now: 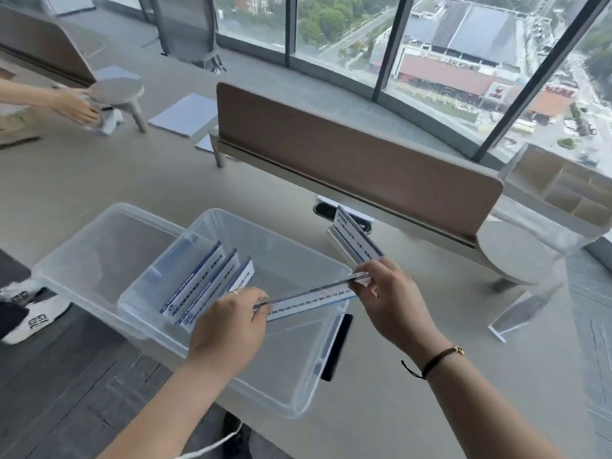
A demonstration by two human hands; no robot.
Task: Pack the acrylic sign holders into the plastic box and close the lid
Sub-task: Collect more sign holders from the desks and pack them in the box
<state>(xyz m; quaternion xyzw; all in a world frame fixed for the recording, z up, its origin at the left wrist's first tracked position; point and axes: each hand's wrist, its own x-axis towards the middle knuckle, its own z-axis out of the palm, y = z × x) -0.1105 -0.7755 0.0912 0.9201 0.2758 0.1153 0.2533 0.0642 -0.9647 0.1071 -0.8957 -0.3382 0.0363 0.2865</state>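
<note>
A clear plastic box (pixel 291 240) stands on the desk, resting on its larger clear lid (pixel 96 246). Three acrylic sign holders (pixel 212 279) with blue-and-white inserts stand tilted inside the box at its left. Both hands hold a fourth sign holder (pixel 311 298) edge-up over the box's right half: my left hand (pixel 231 323) pinches its left end, my right hand (pixel 394 296) its right end. Another sign holder (pixel 356 240) stands on the desk just beyond the box, behind my right hand.
A brown desk divider (pixel 347 154) runs across behind the box. A clear acrylic stand (pixel 526 309) and a round white base (pixel 513 253) sit at the right, with a compartment organiser (pixel 563 190) behind. Another person's hand (pixel 73 104) reaches at far left.
</note>
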